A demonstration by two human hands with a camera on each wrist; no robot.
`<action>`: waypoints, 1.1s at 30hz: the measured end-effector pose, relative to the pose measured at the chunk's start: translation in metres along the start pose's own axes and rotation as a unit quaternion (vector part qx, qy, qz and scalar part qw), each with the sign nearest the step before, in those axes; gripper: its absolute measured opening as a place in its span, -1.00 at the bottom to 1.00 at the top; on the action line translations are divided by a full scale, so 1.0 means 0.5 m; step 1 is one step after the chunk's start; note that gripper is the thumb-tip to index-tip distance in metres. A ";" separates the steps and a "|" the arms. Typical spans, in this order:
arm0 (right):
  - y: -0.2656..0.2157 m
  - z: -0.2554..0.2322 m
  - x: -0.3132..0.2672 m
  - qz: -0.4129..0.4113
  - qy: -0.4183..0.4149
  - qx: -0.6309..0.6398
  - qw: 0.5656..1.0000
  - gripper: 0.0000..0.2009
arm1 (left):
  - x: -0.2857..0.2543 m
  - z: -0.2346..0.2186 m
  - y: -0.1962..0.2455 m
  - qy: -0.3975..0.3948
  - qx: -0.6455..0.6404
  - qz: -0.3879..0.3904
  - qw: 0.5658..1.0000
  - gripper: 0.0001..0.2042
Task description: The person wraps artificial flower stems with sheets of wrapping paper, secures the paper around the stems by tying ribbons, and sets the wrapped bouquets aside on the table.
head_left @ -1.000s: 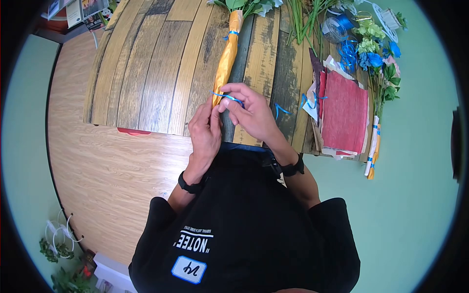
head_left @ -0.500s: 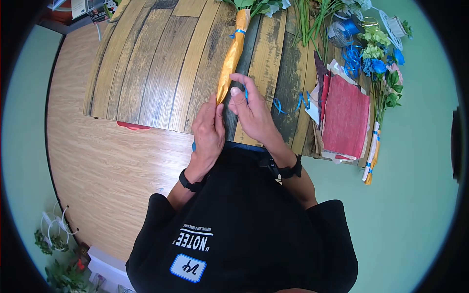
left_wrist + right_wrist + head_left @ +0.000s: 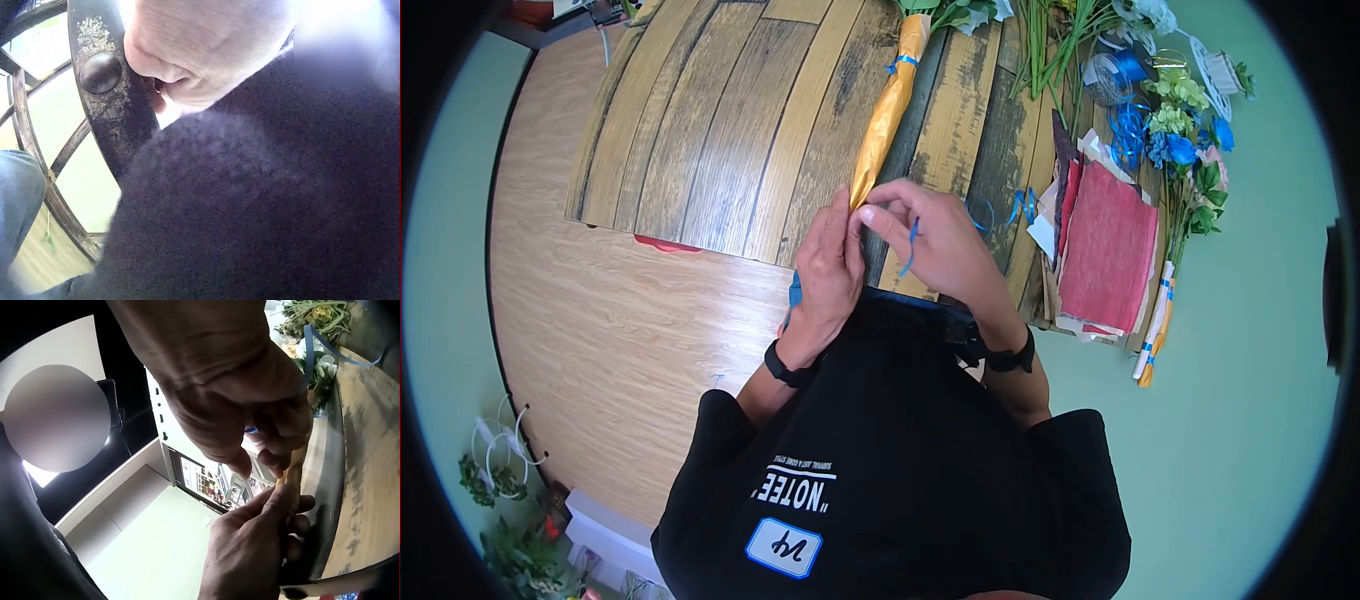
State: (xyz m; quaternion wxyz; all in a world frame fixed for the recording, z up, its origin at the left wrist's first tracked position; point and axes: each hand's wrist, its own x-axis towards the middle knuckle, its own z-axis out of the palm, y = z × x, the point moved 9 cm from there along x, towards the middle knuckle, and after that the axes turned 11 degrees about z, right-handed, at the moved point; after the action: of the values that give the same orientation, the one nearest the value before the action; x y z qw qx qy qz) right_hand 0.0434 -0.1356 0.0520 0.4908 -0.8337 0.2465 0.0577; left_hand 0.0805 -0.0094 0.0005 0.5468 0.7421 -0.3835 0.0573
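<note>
A bouquet stem bundle wrapped in gold paper (image 3: 885, 120) lies at a slant on the table, its lower end toward the person. My left hand (image 3: 828, 255) grips that narrow lower end between thumb and fingers. Close beside it, my right hand (image 3: 940, 245) has curled fingers, with thumb and index finger at the paper's edge. A thin blue ribbon (image 3: 912, 245) runs from the right hand; the right wrist view shows the ribbon (image 3: 337, 356) trailing past that hand. In the left wrist view the left hand (image 3: 206, 50) is seen from behind, the bundle hidden.
On the right lie red wrapping sheets (image 3: 1108, 240), a ribbon spool (image 3: 1112, 75), loose green stems (image 3: 1055, 50) and artificial flowers (image 3: 1180, 110). A slim wrapped flower bundle (image 3: 1155, 320) sticks out past the table's (image 3: 730, 150) right edge.
The right hand drew back from the bundle with the ribbon, then came in again to the lower end beside the left hand. The left hand keeps its grip. The head view has shifted slightly.
</note>
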 end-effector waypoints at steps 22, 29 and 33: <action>-0.034 -0.032 0.069 0.005 0.223 -0.395 0.891 -0.76 | 0.007 -0.001 0.025 0.022 0.045 0.061 0.997 -0.54; -0.068 -0.013 0.070 -0.018 0.223 -0.531 0.817 -0.64 | -0.002 0.004 0.027 -0.002 0.043 0.076 0.996 -0.51; -0.065 0.009 0.076 0.009 0.215 -0.572 0.791 -0.28 | 0.003 -0.001 0.035 0.028 0.065 0.100 0.992 -0.51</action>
State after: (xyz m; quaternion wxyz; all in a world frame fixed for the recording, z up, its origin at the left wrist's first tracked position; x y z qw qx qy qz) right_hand 0.0925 -0.1326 0.0625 -0.1422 -0.9507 0.2752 0.0119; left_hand 0.0707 -0.0115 0.0150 0.4994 0.7318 -0.4362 0.1574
